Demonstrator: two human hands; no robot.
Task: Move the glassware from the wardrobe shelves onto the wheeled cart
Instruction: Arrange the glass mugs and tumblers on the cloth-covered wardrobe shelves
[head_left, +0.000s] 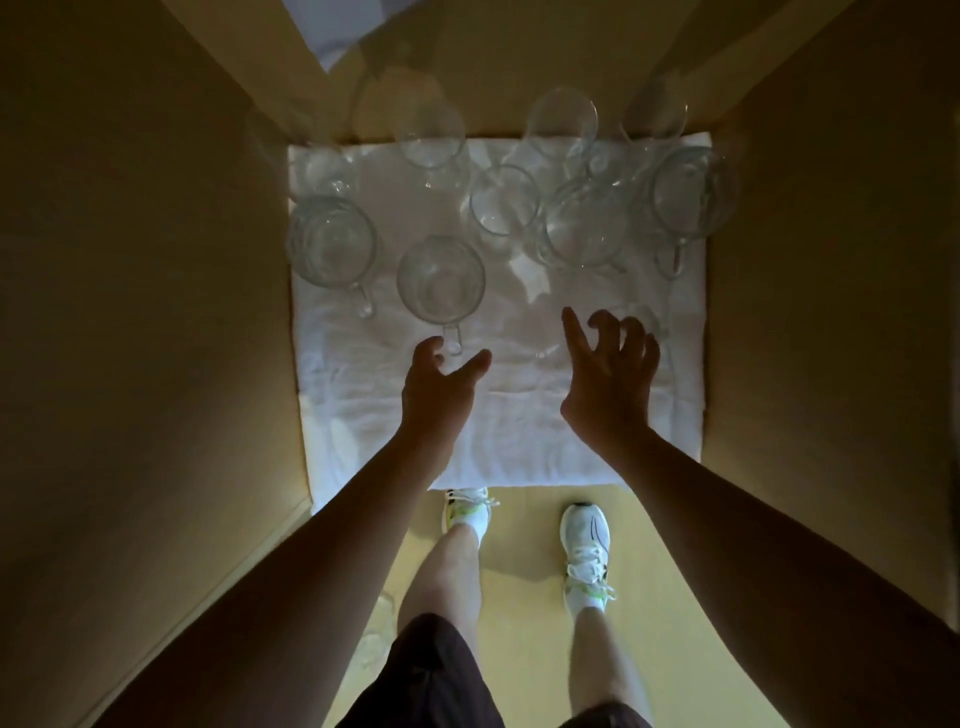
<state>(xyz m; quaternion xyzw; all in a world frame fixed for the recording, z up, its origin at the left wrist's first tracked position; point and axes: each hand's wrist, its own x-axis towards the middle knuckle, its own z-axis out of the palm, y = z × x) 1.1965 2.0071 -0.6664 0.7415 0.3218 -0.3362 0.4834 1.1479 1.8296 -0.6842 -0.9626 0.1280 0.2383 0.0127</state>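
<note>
Several clear glass mugs and glasses stand on a white cloth (498, 415) that covers the wardrobe shelf. The nearest glass mug (441, 280) has its handle pointing toward me. My left hand (439, 389) hovers just below that handle, thumb and fingers apart, holding nothing. My right hand (608, 369) is spread with bent fingers over a faint small glass (641, 317) at the right; I cannot tell whether it touches it. Another mug (332, 244) stands at the left, and more glasses (587, 223) crowd the back right.
Brown wardrobe walls (156, 312) close in on the left and right of the shelf. Below the shelf edge are my legs and white shoes (584, 551) on a yellowish floor. Faint glassware (379, 623) shows low at the left by my leg.
</note>
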